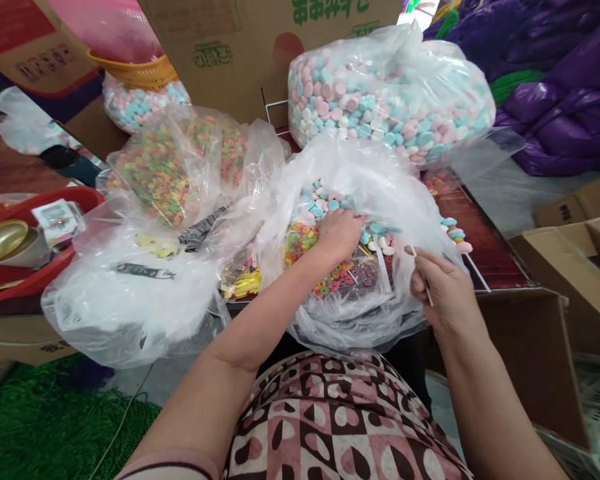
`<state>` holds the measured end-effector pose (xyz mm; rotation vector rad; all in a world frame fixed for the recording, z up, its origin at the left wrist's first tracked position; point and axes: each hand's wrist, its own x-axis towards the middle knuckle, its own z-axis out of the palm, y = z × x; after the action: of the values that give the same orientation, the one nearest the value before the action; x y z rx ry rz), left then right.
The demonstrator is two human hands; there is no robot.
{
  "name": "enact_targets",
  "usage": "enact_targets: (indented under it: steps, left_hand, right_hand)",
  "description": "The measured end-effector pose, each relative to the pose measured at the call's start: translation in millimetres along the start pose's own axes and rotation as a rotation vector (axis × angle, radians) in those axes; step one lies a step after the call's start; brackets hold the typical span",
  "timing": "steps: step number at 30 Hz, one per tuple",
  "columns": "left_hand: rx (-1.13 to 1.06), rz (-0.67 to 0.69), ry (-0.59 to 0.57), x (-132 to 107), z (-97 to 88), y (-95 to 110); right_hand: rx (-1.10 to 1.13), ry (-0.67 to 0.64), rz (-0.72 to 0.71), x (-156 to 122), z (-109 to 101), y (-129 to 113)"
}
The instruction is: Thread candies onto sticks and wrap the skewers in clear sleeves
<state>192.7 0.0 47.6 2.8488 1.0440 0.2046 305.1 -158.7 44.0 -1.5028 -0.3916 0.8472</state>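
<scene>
My left hand reaches into an open clear plastic bag, fingers bent down among the candies. Its fingertips are partly hidden, so whatever they grip does not show. Around it lie blue, pink and white marshmallow-like candies and coloured ring-shaped candies, with several white sticks among them. Between the thumb and fingers of my right hand is a thin white stick, at the bag's right side. Just beyond that hand, candies threaded on a stick rest on the dark red table.
Behind stands a large bag of pastel candies. To the left are a bag of small orange and green candies, a white plastic bag and a red basin. Open cardboard boxes stand at the right, beside the table edge.
</scene>
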Motion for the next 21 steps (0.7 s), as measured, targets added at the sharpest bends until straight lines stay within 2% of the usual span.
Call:
enact_targets:
  steps: [3,5,10,15,18,21]
  left_hand:
    - [0.009,0.066,0.036,-0.7,-0.3,9.7]
    - [0.025,0.095,0.028,-1.5,3.6,14.4]
    - [0.054,0.058,-0.002,-3.7,14.8,14.5]
    - [-0.037,0.054,-0.044,-15.5,0.1,2.3]
    - [-0.349,-0.052,0.011,-28.4,-11.5,-5.7]
    - [-1.002,-0.196,0.092,-43.6,-14.8,-9.8]
  right_hand:
    - [0.016,0.045,-0.052,4.6,-2.5,-4.1]
    - [0.017,0.015,-0.029,3.4,-2.7,-4.4]
    - [-0.014,-0.057,0.073,-11.8,-3.3,2.6]
    - [-0.176,-0.22,0.082,-20.7,-9.3,7.6]
    - [-0.198,-0.278,0.026,-18.8,-6.0,6.2]
    - [-0.154,-0.259,-0.062,-15.2,7.7,1.9]
